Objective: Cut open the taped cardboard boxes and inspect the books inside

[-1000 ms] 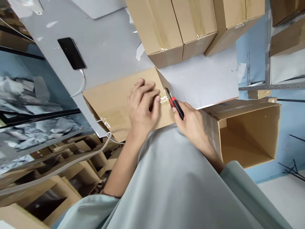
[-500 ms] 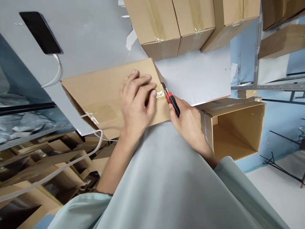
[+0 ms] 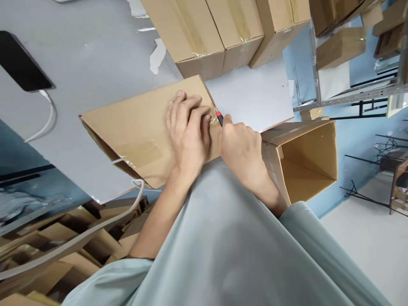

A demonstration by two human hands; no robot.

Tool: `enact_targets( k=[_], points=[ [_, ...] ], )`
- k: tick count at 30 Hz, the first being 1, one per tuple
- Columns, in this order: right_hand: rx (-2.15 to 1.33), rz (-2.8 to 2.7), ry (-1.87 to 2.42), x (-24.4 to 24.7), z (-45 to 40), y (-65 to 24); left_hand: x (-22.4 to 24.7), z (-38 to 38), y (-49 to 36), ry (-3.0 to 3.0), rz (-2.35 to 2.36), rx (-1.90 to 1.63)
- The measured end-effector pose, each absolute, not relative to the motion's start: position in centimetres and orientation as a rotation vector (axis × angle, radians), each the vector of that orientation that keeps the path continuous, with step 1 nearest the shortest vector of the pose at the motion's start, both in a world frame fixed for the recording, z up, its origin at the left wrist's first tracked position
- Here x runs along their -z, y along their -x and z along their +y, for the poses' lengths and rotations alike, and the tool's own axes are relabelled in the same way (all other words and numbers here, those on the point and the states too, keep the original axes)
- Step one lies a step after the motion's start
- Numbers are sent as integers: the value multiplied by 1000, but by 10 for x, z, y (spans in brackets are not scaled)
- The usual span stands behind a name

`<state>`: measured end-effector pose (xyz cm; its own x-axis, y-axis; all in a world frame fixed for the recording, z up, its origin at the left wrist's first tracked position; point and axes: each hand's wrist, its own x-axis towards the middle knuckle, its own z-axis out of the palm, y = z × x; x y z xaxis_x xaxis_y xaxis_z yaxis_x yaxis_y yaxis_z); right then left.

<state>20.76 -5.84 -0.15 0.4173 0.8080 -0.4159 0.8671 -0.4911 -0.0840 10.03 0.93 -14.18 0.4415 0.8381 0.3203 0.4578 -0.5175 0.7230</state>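
Observation:
A cardboard box [image 3: 137, 127] lies on its side on the table in front of me, with clear tape [image 3: 214, 120] at its right edge. My left hand [image 3: 188, 127] rests on its upper face, fingers stretched out and slightly bent. My right hand [image 3: 240, 148] is closed around a red and black utility knife [image 3: 219, 118] at the box's right end. Only the front of the handle shows; the blade is at the taped edge and cannot be made out.
Several taped boxes [image 3: 204, 34] stand at the back of the grey table [image 3: 105, 59]. An open box [image 3: 309, 161] is at the right. On the left lies a phone [image 3: 24, 63] with a white cable. More cartons [image 3: 79, 242] are below left; shelving [image 3: 350, 91] stands at the right.
My right hand has turned over the knife and moved slightly up along the box's edge, hiding most of the handle. The left hand stays on the box. The view has shifted.

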Motion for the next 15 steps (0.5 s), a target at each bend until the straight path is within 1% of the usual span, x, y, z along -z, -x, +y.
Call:
enact_targets(
  k=[4,10,13,15],
  points=[
    [619,1352,-2440,-1,-86,-203,140,8,-102,-2209,1107,-927],
    [710,1306,-2524,8,-109,-210,129,5,-94,-2129,1080,-819],
    [699,1425,-2695,11,-126,-224,119,1,-70,-2156,1188,-861],
    [655,1494,-2898,25,-137,-243,117,-2,-48,-2116,1309,-900]
  ],
)
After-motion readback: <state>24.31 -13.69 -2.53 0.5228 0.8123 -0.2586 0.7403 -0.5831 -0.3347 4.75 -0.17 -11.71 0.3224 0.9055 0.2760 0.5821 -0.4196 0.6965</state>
